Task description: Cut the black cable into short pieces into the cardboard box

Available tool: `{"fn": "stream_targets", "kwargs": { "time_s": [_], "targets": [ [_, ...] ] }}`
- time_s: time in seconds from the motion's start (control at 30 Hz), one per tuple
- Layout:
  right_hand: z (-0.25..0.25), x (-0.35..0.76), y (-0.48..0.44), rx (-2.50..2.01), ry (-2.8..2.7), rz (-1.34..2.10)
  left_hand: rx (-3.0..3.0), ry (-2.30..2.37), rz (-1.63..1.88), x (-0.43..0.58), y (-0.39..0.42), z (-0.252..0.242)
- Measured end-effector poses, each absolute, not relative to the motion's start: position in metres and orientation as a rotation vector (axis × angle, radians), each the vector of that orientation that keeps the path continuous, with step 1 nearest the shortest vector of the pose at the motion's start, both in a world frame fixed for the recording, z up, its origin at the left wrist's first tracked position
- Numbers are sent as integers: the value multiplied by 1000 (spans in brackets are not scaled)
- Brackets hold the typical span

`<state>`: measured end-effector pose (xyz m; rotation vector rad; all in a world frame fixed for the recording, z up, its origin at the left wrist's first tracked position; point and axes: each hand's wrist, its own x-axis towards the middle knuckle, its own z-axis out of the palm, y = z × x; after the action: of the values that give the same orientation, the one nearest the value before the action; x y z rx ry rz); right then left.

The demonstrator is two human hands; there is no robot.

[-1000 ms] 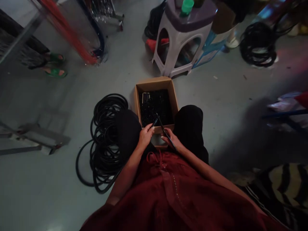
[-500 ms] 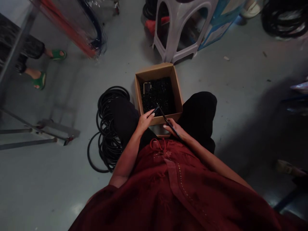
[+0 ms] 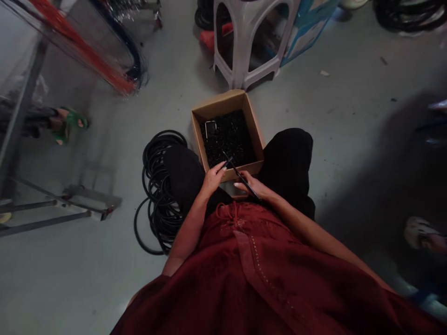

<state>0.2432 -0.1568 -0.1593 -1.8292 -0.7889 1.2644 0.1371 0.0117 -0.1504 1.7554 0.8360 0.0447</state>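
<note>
An open cardboard box (image 3: 226, 135) stands between my dark-clad knees, and small black pieces (image 3: 226, 137) fill most of it. A smartphone (image 3: 210, 129) lies on top of them near the far left corner. My left hand (image 3: 212, 179) is shut on a short black cord end (image 3: 226, 164) just above the box's near wall. My right hand (image 3: 249, 184) grips a long thin black tool (image 3: 242, 177), which slants over that wall. Its exact kind is hard to tell. The two items meet near the box's near edge.
A coil of black rubber hose (image 3: 160, 190) lies beside my left knee. A plastic stool (image 3: 244, 42) and a blue carton (image 3: 300, 32) stand beyond the box. A co-worker's feet in green sandals (image 3: 70, 125) are at the left, near a metal rack (image 3: 59, 204).
The whole view has shifted slightly as my head moved, and the box sits a little higher in the picture. Both hands stay at the box's near wall, holding the same items.
</note>
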Motion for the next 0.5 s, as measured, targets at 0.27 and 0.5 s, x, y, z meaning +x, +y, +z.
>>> {"fn": "stream_targets", "kwargs": {
  "time_s": [0.27,0.5],
  "targets": [
    [-161,246,-150,-1845,-817,1314,1743,846,42,131,15,-160],
    [-165,245,-148,-1922,-875,1212,1808,823,-43,135,14,-155]
  ]
}}
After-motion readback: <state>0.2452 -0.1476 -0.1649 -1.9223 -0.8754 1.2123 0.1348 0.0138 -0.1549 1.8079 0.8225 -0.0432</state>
